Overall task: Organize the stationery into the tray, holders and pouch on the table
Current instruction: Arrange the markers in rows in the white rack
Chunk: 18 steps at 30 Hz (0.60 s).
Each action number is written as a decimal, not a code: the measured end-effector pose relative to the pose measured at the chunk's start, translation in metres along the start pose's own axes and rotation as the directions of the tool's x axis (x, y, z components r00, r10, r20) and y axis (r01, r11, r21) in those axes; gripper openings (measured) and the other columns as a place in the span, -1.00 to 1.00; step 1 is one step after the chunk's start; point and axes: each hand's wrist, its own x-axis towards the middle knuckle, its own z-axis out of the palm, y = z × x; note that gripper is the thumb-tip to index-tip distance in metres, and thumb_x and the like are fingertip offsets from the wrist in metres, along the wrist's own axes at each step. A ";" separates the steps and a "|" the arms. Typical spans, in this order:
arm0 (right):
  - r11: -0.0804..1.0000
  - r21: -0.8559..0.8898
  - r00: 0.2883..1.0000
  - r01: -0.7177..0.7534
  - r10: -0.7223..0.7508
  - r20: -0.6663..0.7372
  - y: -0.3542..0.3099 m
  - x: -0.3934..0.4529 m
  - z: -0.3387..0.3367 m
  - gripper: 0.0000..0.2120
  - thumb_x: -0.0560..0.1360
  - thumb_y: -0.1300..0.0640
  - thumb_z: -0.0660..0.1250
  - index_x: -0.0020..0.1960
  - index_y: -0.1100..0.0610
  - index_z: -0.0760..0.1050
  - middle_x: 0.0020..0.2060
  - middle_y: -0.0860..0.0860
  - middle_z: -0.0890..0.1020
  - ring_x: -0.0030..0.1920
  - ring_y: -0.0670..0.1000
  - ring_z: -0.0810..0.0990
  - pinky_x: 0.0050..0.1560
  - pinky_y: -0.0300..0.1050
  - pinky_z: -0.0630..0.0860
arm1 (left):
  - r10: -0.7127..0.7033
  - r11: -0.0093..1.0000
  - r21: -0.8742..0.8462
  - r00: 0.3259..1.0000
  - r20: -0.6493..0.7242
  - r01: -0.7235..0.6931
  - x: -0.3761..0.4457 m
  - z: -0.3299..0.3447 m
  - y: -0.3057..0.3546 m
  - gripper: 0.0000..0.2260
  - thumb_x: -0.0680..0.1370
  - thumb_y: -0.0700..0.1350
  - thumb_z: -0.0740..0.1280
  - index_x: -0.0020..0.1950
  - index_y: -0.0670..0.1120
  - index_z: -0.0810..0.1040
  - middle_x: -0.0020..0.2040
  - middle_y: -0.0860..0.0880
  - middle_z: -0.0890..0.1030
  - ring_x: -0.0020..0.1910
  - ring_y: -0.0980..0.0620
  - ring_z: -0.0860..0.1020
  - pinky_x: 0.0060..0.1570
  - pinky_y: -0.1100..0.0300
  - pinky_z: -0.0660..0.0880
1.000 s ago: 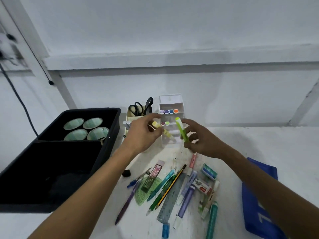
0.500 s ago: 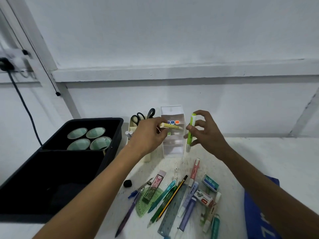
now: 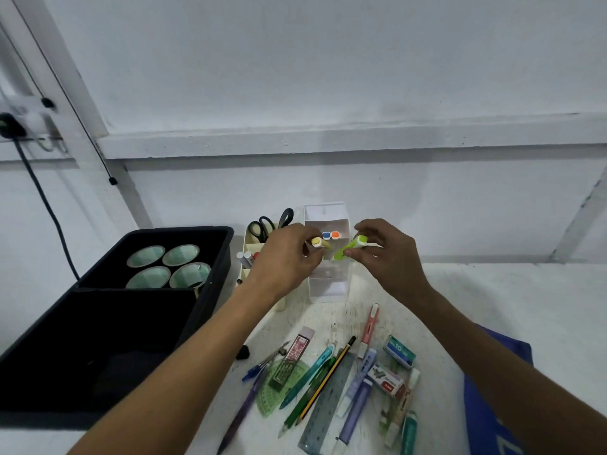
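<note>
The left hand is pinching a yellow highlighter, its capped end pointing up toward the camera and its body slanting down to the right. The right hand is gripping a green highlighter that is lying nearly level, tip aimed down-left. Both are hovering just in front of the white holder, where two marker ends, blue and orange, are showing. Four round cups are sitting in the black tray; loose pens are lying on the tabletop.
</note>
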 end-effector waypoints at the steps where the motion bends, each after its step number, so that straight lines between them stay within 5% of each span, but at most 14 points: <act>1: 0.997 -0.062 0.999 0.044 -0.044 -0.008 0.001 0.000 0.001 -0.72 0.32 0.26 0.53 0.00 0.18 0.58 -0.15 0.00 0.61 -0.15 -0.04 0.62 -0.10 -0.25 0.61 | 0.012 1.000 0.002 1.000 0.008 -0.012 0.001 0.002 0.000 -0.84 0.50 -0.10 0.42 0.04 -0.11 0.65 -0.08 0.00 0.65 -0.17 0.06 0.60 -0.10 0.24 0.46; 5: 0.979 -0.144 0.988 0.146 -0.151 -0.026 0.002 -0.001 0.006 -0.75 0.32 0.23 0.54 -0.02 0.21 0.64 -0.13 0.04 0.66 -0.18 -0.03 0.61 -0.15 -0.23 0.61 | 0.044 0.999 0.009 0.997 0.058 -0.044 0.005 0.010 -0.002 -0.88 0.47 -0.18 0.39 -0.03 -0.16 0.67 -0.16 -0.04 0.63 -0.21 0.00 0.57 -0.10 0.03 0.52; 13: 0.957 -0.230 0.984 0.179 -0.180 0.015 0.009 -0.002 0.009 -0.78 0.35 0.27 0.51 -0.01 0.23 0.64 -0.13 0.07 0.67 -0.18 -0.07 0.59 -0.10 -0.39 0.53 | 0.071 0.997 0.016 0.997 0.028 -0.072 0.009 0.020 -0.015 -0.89 0.46 -0.17 0.39 -0.06 -0.13 0.68 -0.19 -0.02 0.60 -0.22 0.02 0.54 -0.14 0.04 0.51; 18: 0.954 -0.274 0.989 0.123 -0.093 0.117 0.023 -0.005 0.022 -0.75 0.37 0.25 0.49 0.04 0.21 0.64 -0.06 0.10 0.70 -0.12 -0.05 0.62 -0.03 -0.32 0.53 | 0.097 0.992 0.069 0.988 0.118 -0.106 0.013 0.031 -0.023 -0.83 0.50 -0.06 0.40 0.07 0.01 0.68 -0.20 0.00 0.53 -0.22 0.01 0.52 -0.20 0.08 0.50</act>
